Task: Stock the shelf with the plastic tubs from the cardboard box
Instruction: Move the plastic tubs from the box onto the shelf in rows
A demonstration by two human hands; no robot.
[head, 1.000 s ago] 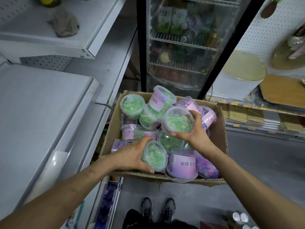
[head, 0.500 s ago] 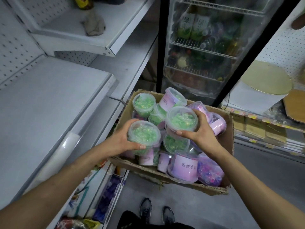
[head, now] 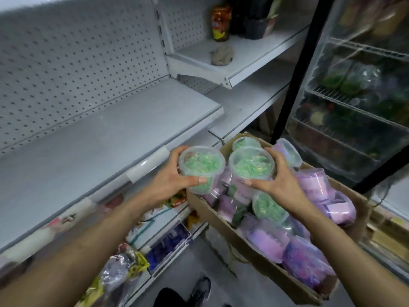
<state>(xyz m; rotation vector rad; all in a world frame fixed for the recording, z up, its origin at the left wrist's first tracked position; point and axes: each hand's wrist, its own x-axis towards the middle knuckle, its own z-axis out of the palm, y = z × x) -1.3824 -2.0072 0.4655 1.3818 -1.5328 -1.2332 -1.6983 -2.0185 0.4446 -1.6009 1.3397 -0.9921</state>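
A: Tubs?
B: Left tub [head: 200,167] and right tub [head: 251,166], upright, side by side over the box [head: 254,250] edge; left hand [head: 170,185] grips one, right hand [head: 278,180] the other.
A: Shelf?
B: Shelf [head: 110,138] lies leftward; left hand nearer.

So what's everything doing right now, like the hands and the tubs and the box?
Left hand: gripping a tub.
Left clear plastic tub of green bits: lid on, upright, held in the air.
Right hand: gripping another tub.
Right clear plastic tub of green bits: lid on, upright, held over the box.
Brown cardboard box: open, holding many tubs.
Purple plastic tubs: lids on, piled in the box, some on their sides.
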